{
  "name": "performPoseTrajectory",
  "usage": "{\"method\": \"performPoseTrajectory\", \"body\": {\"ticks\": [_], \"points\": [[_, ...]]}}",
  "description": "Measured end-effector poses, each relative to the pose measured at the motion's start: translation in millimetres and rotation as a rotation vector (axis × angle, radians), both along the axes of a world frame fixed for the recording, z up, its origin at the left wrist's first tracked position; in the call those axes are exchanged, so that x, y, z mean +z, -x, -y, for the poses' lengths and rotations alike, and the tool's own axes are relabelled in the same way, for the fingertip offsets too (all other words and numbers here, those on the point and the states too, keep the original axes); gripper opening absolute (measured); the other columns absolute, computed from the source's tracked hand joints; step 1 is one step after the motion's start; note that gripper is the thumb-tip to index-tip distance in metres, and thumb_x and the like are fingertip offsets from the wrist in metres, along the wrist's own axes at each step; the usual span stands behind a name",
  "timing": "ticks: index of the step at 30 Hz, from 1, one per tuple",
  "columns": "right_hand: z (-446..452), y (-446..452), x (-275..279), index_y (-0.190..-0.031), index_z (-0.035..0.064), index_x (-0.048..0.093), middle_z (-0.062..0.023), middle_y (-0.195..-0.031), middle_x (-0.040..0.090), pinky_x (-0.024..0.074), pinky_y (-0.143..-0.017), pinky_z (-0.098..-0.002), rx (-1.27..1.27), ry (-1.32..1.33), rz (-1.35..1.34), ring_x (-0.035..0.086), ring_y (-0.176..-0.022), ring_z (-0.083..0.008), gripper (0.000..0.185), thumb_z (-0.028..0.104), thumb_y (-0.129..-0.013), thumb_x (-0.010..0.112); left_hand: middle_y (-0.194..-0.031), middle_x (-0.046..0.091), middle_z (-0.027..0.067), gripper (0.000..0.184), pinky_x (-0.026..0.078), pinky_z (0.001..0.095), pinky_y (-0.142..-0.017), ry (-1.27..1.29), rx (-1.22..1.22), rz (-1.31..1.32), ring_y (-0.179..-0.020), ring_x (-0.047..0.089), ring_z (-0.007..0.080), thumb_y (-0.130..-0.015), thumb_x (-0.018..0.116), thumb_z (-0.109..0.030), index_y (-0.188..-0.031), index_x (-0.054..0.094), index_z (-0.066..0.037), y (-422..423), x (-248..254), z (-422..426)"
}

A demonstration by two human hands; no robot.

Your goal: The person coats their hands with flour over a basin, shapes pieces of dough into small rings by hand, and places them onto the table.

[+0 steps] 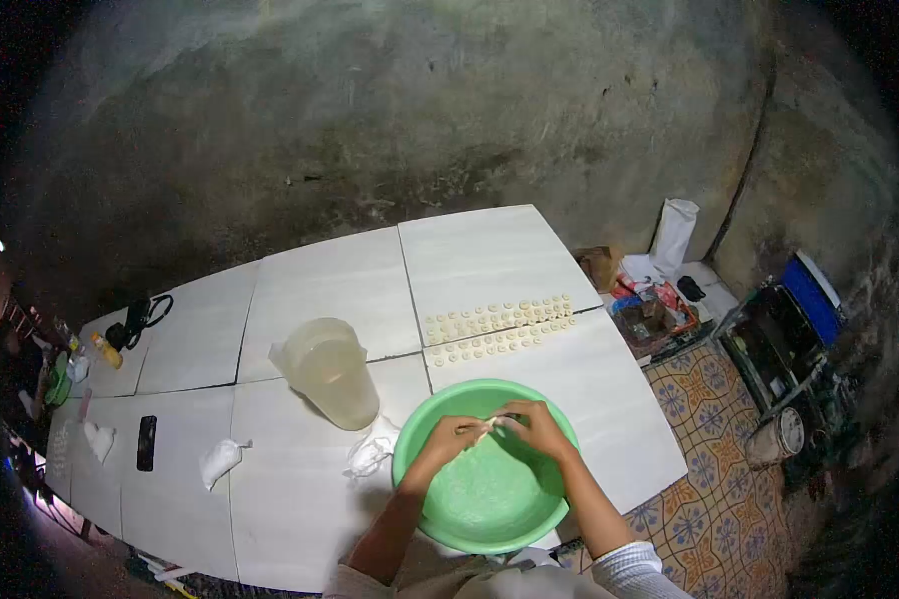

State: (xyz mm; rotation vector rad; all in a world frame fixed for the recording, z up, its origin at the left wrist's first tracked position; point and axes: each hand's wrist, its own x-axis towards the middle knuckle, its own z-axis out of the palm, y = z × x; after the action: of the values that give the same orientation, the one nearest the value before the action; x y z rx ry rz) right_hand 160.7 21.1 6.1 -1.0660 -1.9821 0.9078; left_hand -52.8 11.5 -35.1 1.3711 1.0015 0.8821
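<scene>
Over a green basin (489, 494), my left hand (453, 435) and my right hand (535, 425) meet with fingers pinched on a small pale piece of dough (488, 429). Some whitish residue shows on the basin's inner bottom. Beyond the basin, rows of small round pale pieces (499, 321) lie on the white tiled table (589, 389). Left of the basin are a crumpled white plastic bag (372, 451) and a large translucent pitcher (332, 374).
A tied white bag (222, 461), a black phone (146, 443), a yellow bottle (107, 350) and a black cable (150, 315) lie farther left. Right of the table stand a bucket (777, 436) and a blue-topped rack (809, 299) on the patterned floor. A wall rises behind.
</scene>
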Motion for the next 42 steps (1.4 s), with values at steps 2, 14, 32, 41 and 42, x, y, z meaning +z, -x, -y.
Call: {"method": "performPoseTrajectory", "body": {"ticks": [2, 14, 32, 41, 42], "points": [[-2, -1, -10, -0.107, 0.0039, 0.071, -0.0128, -0.096, 0.072, 0.0497, -0.075, -0.0333, -0.029, -0.002, -0.026, 0.064, -0.081, -0.0222, 0.023, 0.015, -0.087, 0.068, -0.078, 0.066, 0.0029, 0.027, 0.046, 0.0264, -0.063, -0.049, 0.064, -0.065, -0.070, 0.056, 0.0104, -0.087, 0.072, -0.024, -0.100, 0.073, 0.000, -1, 1, 0], [2, 1, -2, -0.101, -0.0014, 0.068, -0.0189, -0.095, 0.069, 0.0505, -0.078, -0.0379, 0.013, 0.001, 0.089, 0.066, -0.087, -0.0319, 0.021, 0.010, -0.083, 0.068, -0.089, 0.070, 0.0131, 0.023, 0.051, 0.0388, -0.073, -0.459, 0.167, -0.312, -0.082, 0.064, 0.0267, -0.081, 0.076, -0.020, -0.100, 0.074, -0.007, -7, 8, 1], [-5, -2, -15, -0.104, 0.0009, 0.070, -0.0130, -0.095, 0.071, 0.0505, -0.081, -0.0334, 0.007, -0.015, -0.022, 0.066, -0.086, -0.0218, 0.023, 0.009, -0.082, 0.071, -0.089, 0.069, 0.0069, 0.022, 0.051, 0.0273, -0.071, -0.032, 0.044, 0.057, -0.078, 0.063, 0.0138, -0.089, 0.069, -0.014, -0.105, 0.067, 0.002, -4, -14, -7], [-2, 0, -11, -0.099, -0.0011, 0.069, -0.0183, -0.098, 0.069, 0.0512, -0.080, -0.0373, 0.031, -0.020, 0.008, 0.067, -0.088, -0.0325, 0.020, 0.013, -0.085, 0.067, -0.087, 0.066, 0.0051, 0.027, 0.051, 0.0271, -0.069, 0.031, 0.003, -0.065, -0.077, 0.059, 0.0108, -0.089, 0.070, -0.022, -0.102, 0.065, 0.001, -6, -10, -6], [-2, 0, -8, -0.099, -0.0008, 0.069, -0.0180, -0.097, 0.069, 0.0511, -0.080, -0.0374, 0.021, -0.038, 0.016, 0.066, -0.089, -0.0326, 0.019, 0.012, -0.085, 0.067, -0.085, 0.066, 0.0052, 0.025, 0.050, 0.0272, -0.068, -0.027, 0.012, -0.066, -0.075, 0.059, 0.0111, -0.089, 0.070, -0.020, -0.101, 0.065, 0.001, -7, -9, -5]]}}
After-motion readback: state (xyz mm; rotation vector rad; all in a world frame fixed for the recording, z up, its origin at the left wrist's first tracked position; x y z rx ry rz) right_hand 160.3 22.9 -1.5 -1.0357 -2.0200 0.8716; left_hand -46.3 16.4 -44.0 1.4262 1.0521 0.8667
